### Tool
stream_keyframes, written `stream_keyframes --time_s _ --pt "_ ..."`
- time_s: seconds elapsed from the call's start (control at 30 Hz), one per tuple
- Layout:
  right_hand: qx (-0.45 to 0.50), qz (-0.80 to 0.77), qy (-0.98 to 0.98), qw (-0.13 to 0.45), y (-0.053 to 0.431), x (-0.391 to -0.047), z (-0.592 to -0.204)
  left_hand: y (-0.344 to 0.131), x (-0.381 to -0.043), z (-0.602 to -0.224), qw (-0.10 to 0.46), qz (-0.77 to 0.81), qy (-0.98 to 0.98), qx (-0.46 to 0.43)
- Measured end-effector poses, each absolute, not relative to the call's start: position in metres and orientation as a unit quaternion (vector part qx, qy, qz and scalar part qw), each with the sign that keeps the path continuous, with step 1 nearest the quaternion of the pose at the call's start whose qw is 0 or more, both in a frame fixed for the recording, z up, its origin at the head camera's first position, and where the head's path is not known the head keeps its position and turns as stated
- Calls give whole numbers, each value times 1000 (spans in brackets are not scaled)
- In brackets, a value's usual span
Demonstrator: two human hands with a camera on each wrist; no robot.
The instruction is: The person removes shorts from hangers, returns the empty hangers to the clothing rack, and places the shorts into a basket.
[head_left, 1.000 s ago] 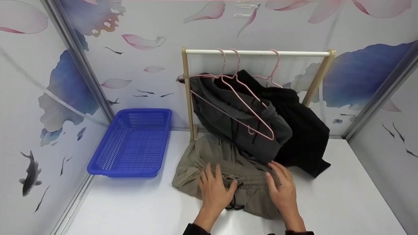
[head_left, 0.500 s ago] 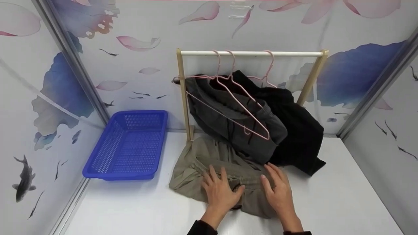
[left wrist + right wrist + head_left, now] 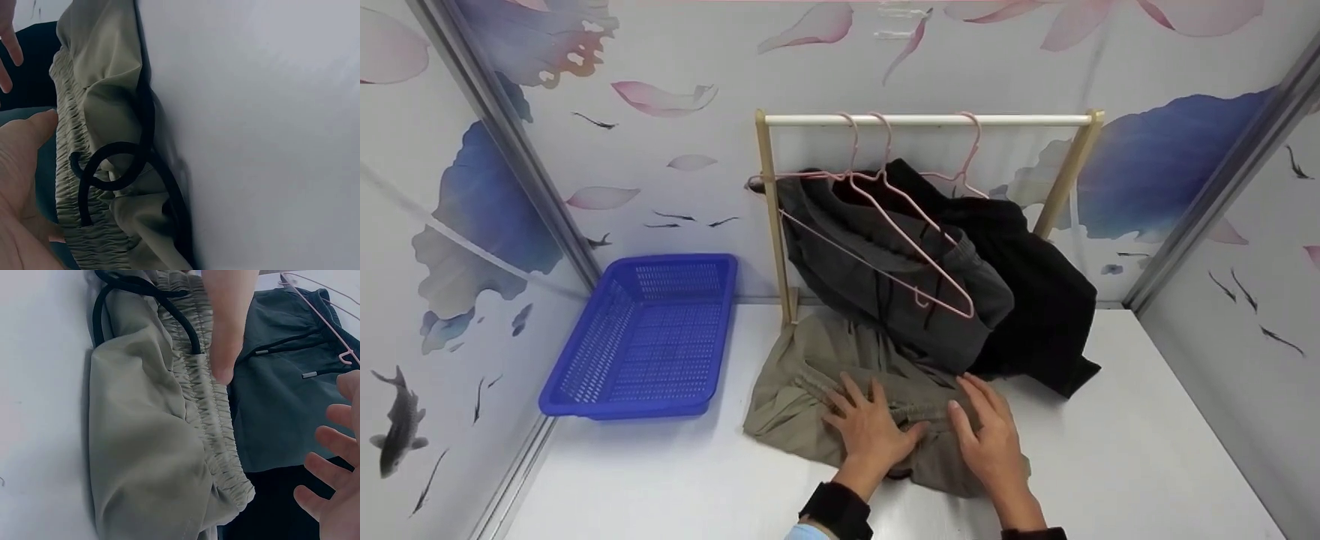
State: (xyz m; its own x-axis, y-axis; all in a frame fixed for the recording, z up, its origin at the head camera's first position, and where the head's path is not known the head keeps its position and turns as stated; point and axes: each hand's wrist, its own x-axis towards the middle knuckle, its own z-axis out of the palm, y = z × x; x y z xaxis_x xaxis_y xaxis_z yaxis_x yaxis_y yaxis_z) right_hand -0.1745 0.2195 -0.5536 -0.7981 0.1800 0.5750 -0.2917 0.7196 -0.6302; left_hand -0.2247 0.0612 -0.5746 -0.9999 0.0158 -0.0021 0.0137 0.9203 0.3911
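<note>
Olive-green pants (image 3: 780,409) with a gathered elastic waistband (image 3: 216,422) lie rumpled on the white table. My left hand (image 3: 877,435) is spread palm down over the middle of the waistband, its thumb pointing right. Under that palm a black drawstring (image 3: 115,146) loops out, mostly hidden in the head view. At the right end of the same pants is my right hand (image 3: 990,442), fingers extended forward and thumb apart. Beyond both hands hang dark grey drawstring pants (image 3: 847,262), their lower edge overlapping the olive pair.
A small rack with a white bar (image 3: 922,120) carries several pink hangers (image 3: 911,240). A black garment (image 3: 1050,307) hangs at its right and reaches the table. On the left stands a blue plastic basket (image 3: 660,352). Patterned panels enclose the table.
My left hand has slid right along the waistband, covering more of the drawstring. The right hand stays near the same spot. The head view has shifted, so the scene sits further left.
</note>
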Motion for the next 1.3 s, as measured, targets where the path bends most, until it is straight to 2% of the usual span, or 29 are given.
stream_keyframes --time_s 0.13,0.5,0.83,1.17,1.3 --pt "32 376 -877 297 218 -175 -554 64 -229 -579 19 187 982 -2" --pt "43 364 -884 290 219 -180 -557 71 -235 -588 41 154 987 -23" --pt "72 354 -878 314 212 -185 -568 76 -246 -590 71 140 987 -32" --pt "58 366 -877 305 210 -186 -571 60 -261 -584 42 146 988 -34" --pt "63 363 -879 303 210 -186 -574 44 -268 -582 53 197 978 -45"
